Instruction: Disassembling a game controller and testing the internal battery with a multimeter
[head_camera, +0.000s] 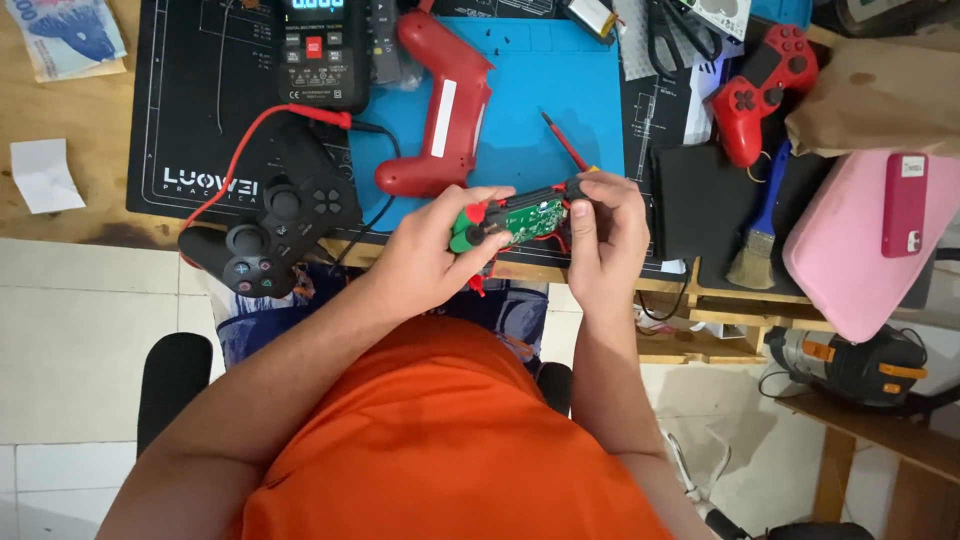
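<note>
Green circuit board (525, 215) lies crosswise at frame centre, long axis left-right, left hand (435, 245) and right hand (605, 225) closed on its ends, equally near

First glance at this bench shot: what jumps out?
The green circuit board with red plastic parts, held between the left hand and right hand at the desk's near edge, draws the eye first. Behind it lies a red controller shell half on the blue work mat. A black game controller sits left of the hands, a whole red one far right.
</note>
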